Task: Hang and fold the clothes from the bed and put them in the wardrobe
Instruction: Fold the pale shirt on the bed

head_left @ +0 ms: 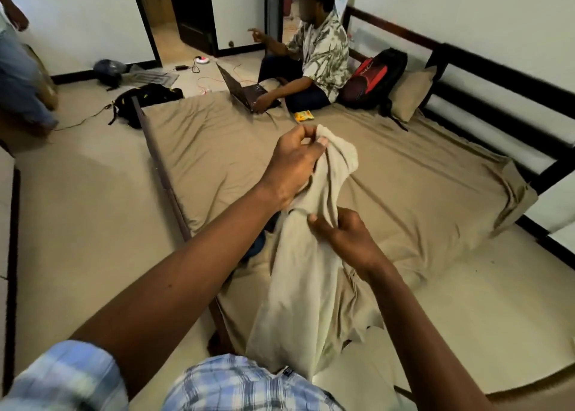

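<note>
I hold a pale beige garment up over the near corner of the bed. My left hand pinches its upper edge between thumb and fingers. Lower down, my right hand grips a fold of the same cloth. The garment hangs down toward my waist. A dark blue piece of clothing shows partly behind it on the bed, mostly hidden.
A person sits at the far end of the bed with a laptop. A red and black backpack, a pillow and a yellow packet lie nearby. Another person's legs stand at left; bags and cables lie on the floor.
</note>
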The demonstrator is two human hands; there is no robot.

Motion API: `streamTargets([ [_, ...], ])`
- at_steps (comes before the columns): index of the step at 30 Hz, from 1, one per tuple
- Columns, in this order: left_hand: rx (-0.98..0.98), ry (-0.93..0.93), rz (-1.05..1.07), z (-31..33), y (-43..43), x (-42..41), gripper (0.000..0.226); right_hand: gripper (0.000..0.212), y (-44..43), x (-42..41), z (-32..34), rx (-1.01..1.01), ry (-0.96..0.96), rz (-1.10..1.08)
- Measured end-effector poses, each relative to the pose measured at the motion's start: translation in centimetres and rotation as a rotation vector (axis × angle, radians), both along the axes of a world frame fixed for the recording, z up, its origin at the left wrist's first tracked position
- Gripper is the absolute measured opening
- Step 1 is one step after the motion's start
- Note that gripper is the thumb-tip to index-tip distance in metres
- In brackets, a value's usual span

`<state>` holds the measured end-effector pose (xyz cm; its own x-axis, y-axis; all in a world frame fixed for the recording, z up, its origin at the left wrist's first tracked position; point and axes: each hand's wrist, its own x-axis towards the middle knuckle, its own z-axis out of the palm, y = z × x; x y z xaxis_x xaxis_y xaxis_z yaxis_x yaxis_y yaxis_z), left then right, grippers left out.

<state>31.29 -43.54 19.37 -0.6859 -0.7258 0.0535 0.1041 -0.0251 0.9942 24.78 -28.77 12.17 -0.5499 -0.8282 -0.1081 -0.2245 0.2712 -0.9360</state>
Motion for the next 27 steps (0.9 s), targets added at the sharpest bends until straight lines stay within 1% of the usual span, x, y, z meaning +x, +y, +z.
streamTargets([
  [2,0.037,0.042,-0.086,-0.5,-0.5,-0.1,0.02,0.018,-0.7,-0.6,-0.3,-0.016,-0.21,-0.036],
  [3,0.054,0.056,-0.096,-1.2,-0.7,0.1,0.024,0.02,-0.9,-0.8,-0.5,-0.035,-0.292,-0.058],
  [5,0.098,0.043,-0.022,-3.6,-1.4,1.3,0.025,0.027,-1.3,-1.0,-0.7,-0.093,-0.467,-0.1],
  [7,0.226,-0.01,0.119,-7.6,-2.3,2.8,0.025,0.032,-1.5,-1.4,-0.8,-0.175,-0.695,-0.157],
  [8,0.289,-0.086,0.184,-10.0,-2.7,3.9,0.024,0.034,-1.4,-1.4,-0.7,-0.22,-0.8,-0.18],
  [10,0.409,-0.327,0.284,-14.7,-3.6,5.9,0.018,0.036,-1.6,-1.8,-0.9,-0.279,-0.98,-0.234],
  [12,0.537,-0.592,0.291,-19.3,-4.1,8.1,0.015,0.037,-1.9,-2.0,-1.3,-0.339,-1.117,-0.288],
  [14,0.669,-0.772,0.2,-23.1,-3.8,9.9,0.018,0.05,-2.6,-2.1,-1.3,-0.44,-1.182,-0.284],
  [15,0.724,-0.834,0.141,-24.5,-3.5,10.6,0.023,0.056,-3.0,-2.0,-1.1,-0.478,-1.184,-0.271],
  [17,0.82,-0.896,0.012,-26.2,-2.8,11.1,0.036,0.06,-4.0,-2.0,-0.8,-0.526,-1.189,-0.26],
  [19,0.861,-0.85,-0.053,-26.2,-2.3,10.1,0.048,0.056,-5.0,-2.3,-0.7,-0.528,-1.178,-0.256],
  [20,0.848,-0.787,-0.019,-25.7,-2.2,9.1,0.05,0.05,-5.4,-2.4,-0.8,-0.509,-1.162,-0.248],
  [22,0.775,-0.58,0.159,-23.6,-2.6,6.7,0.053,0.034,-6.1,-2.5,-1.2,-0.439,-1.125,-0.242],
  [23,0.719,-0.476,0.224,-22.1,-3.1,5.6,0.055,0.029,-6.3,-2.4,-1.4,-0.387,-1.109,-0.245],
  [24,0.678,-0.378,0.226,-20.3,-4.0,4.8,0.06,0.027,-6.5,-2.3,-1.8,-0.33,-1.073,-0.253],
  [25,0.677,-0.298,0.159,-18.6,-5.1,4.0,0.066,0.029,-6.6,-2.1,-2.2,-0.28,-1.025,-0.254],
  [26,0.696,-0.259,0.06,-17.1,-6.2,3.3,0.071,0.031,-6.6,-1.8,-2.6,-0.24,-0.969,-0.265],
  [27,0.721,-0.247,-0.034,-15.7,-7.4,2.5,0.071,0.034,-6.7,-1.5,-3.1,-0.212,-0.916,-0.287],
])
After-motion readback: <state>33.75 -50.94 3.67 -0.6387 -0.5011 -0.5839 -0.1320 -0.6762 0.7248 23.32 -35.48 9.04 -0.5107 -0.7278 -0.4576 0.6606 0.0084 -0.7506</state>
